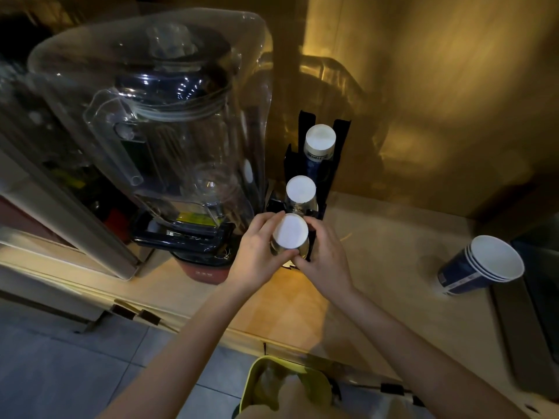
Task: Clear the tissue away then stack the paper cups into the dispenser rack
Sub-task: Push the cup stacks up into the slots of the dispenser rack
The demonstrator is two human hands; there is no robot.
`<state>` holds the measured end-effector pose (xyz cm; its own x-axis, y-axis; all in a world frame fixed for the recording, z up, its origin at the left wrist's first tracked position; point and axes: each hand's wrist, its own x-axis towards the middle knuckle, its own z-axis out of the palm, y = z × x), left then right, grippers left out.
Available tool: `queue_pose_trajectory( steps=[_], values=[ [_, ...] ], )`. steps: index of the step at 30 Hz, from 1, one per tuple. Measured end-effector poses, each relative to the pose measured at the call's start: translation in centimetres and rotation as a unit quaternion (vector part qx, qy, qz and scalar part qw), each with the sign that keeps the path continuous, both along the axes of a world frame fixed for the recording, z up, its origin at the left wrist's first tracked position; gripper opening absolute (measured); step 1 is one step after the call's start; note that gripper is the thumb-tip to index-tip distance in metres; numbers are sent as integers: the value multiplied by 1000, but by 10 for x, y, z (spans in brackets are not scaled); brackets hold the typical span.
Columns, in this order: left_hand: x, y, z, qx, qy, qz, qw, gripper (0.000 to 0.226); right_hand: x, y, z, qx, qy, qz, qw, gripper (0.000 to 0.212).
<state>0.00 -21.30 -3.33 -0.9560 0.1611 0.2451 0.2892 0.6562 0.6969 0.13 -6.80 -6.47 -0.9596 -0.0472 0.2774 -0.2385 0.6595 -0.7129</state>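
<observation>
A black dispenser rack (pixel 340 152) stands on the counter beside a blender, with three slots in a row. The far slot holds an upside-down stack of blue paper cups (pixel 319 143). An upside-down stack (pixel 300 190) fills the middle slot. My left hand (pixel 257 252) and my right hand (pixel 323 255) both grip an upside-down cup stack (pixel 290 234) at the nearest slot, white base facing up. A stack of three blue cups (pixel 481 266) lies on its side at the right of the counter. No tissue shows on the counter.
A large blender with a clear cover (pixel 169 131) stands right of a steel appliance (pixel 75 222), close to the rack's left side. A yellow-green bin (pixel 272 385) with crumpled material inside sits on the floor below the counter edge. A brown wall backs the counter.
</observation>
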Motion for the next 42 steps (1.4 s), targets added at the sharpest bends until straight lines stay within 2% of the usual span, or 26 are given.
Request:
queue_pose_trajectory(
  steps=[6,13,19,23,25,27,31,33,37,42],
  values=[
    [-7,1,-7,-25,-34,2,999,68,-3,4,-4,71,0,19,997,57],
    [-9,3,-14,-79,-73,-4,994,68,-6,5,-4,95,-23,26,995,53],
    [-12,9,-8,-128,-78,2,989,68,-7,6,1,160,-41,35,986,52],
    [-13,13,2,-172,-84,14,981,58,-13,12,19,208,-70,86,972,44],
    [-15,17,10,-197,-88,15,976,61,-15,21,31,211,-99,129,964,39],
    [-16,25,18,-234,-66,9,970,63,-15,35,43,239,-90,153,955,35],
    [-17,59,34,-266,39,-24,963,38,-11,70,63,282,-25,140,949,22],
    [-18,81,38,-264,79,-53,960,34,-8,94,69,308,5,125,943,19],
    [-22,132,30,-232,114,-101,961,51,2,150,67,343,31,36,938,36],
    [-29,201,10,-279,137,-159,937,60,23,222,52,357,-8,-45,933,48]
  ],
)
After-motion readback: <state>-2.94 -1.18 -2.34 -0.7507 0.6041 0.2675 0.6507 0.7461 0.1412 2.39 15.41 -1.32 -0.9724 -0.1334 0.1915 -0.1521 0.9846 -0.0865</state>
